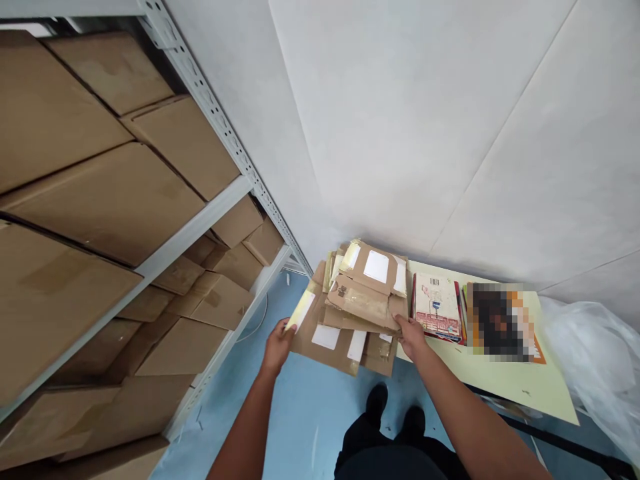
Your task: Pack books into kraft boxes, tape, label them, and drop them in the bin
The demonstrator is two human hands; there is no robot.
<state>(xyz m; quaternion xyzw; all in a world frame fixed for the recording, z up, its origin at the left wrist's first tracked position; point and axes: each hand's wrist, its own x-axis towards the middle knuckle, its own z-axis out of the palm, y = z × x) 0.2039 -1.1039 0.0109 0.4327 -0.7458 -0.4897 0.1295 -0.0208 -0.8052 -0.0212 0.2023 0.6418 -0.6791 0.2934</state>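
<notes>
A pile of flattened cardboard mailers (360,303) with white labels and clear tape lies at the left end of a pale yellow table (547,393). My left hand (280,343) grips the left edge of a large flat cardboard piece (305,333) that sticks out from under the pile over the table's edge. My right hand (411,335) is closed on the right front corner of cardboard in the pile, thumb on top. Which layers its fingers hold underneath is hidden.
Right of the pile are a stack of books (436,307) and a blurred-out printed cover (503,323). Clear plastic wrap (595,353) bulges at the table's right end. A metal shelf rack (220,203) full of cardboard boxes (100,200) stands left. A white wall (400,120) rises behind.
</notes>
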